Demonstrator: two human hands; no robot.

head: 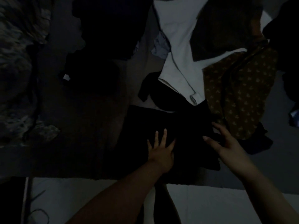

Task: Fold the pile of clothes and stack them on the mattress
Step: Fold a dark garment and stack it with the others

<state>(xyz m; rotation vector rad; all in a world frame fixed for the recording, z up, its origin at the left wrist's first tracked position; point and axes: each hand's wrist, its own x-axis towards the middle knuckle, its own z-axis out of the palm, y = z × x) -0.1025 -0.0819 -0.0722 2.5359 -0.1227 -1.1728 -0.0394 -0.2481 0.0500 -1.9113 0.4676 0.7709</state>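
Note:
The room is very dark. A black garment point(182, 126) lies flat on the mattress point(90, 126) in front of me. My left hand point(161, 149) presses flat on it with fingers spread. My right hand point(226, 143) touches the garment's right edge with straight fingers; whether it pinches the cloth is unclear. Behind lies the pile: a white shirt point(178, 50), a brown patterned cloth point(239, 94) and a dark brown piece point(223, 28).
A mottled blanket point(17, 70) covers the left side. More dark clothes point(103, 33) lie at the back left, barely visible. A small blue-grey cloth point(161, 46) sits beside the white shirt. The pale floor point(210, 206) shows below the mattress edge.

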